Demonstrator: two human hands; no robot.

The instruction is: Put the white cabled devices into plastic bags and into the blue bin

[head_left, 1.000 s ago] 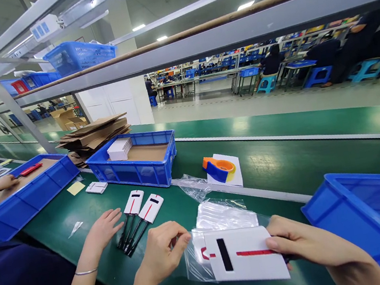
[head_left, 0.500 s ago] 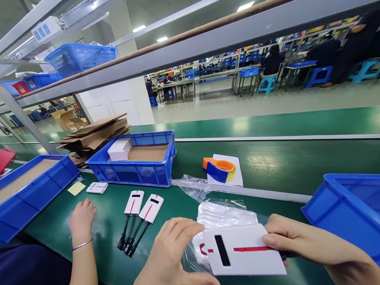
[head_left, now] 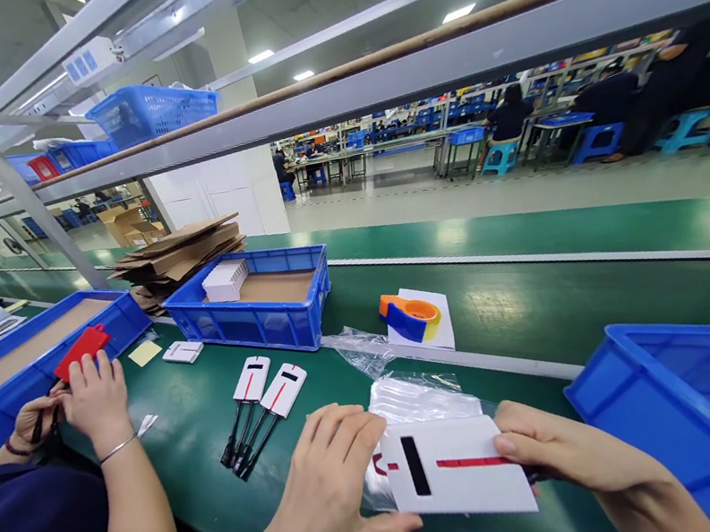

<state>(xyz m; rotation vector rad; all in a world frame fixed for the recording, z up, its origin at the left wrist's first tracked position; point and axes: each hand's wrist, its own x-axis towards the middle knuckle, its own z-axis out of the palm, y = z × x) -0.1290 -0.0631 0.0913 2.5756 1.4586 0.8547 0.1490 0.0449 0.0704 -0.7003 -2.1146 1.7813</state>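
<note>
A flat white device [head_left: 464,488] with a black window and a red stripe is in front of me, above the bench. My right hand [head_left: 548,442] grips its right end, thumb on top, with a bit of black cable showing below. Around the left end curves my left hand [head_left: 337,487], fingertips at the upper corner and thumb at the lower edge. Behind the device lies a stack of clear plastic bags [head_left: 411,397]. Two similar white devices [head_left: 284,389] with black cables rest to the left.
A blue bin [head_left: 676,394] with white devices stands at right. Orange tape [head_left: 421,311] lies on a white pad. Farther back are a blue tray [head_left: 256,328] and cardboard sheets [head_left: 180,254]. At left, a co-worker's hands [head_left: 96,405] hold a red piece [head_left: 81,348] beside another blue tray [head_left: 22,394].
My left hand has shifted slightly right, its thumb now against the device's lower edge. The co-worker's hands have come together on the red piece, which moved right and down.
</note>
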